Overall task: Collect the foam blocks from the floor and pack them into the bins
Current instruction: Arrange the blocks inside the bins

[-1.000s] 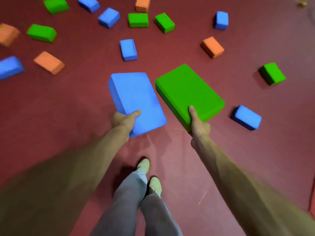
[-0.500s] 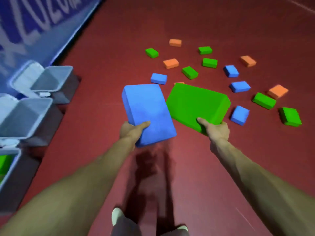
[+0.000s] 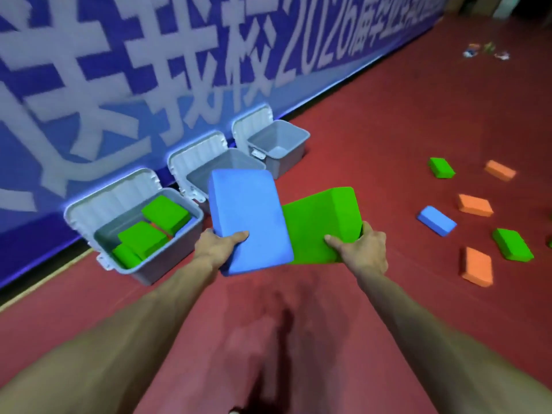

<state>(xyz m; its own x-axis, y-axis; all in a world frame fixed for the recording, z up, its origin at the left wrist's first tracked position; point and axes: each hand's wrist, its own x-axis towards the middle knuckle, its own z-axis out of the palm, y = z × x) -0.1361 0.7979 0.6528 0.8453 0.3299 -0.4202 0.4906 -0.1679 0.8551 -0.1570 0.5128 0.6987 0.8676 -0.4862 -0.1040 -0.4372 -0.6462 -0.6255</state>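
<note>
You have turned from the scattered blocks (image 3: 475, 205) to face three grey plastic bins (image 3: 277, 138) against the blue banner (image 3: 89, 70). Left hand (image 3: 222, 245) grips the rectangular blue foam block (image 3: 248, 213), right hand (image 3: 363, 249) the rectangular green foam block (image 3: 322, 222), both aloft just short of the bins. Nearest bin (image 3: 167, 259) already holds green blocks (image 3: 165, 212); sorting by colour seems required.

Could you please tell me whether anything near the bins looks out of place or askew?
The green blocks in the nearest bin lie tilted and overlapping, not packed flat, and an orange sliver shows between them. Small scraps lie by the banner at its far end. Nothing looks damaged.
</note>
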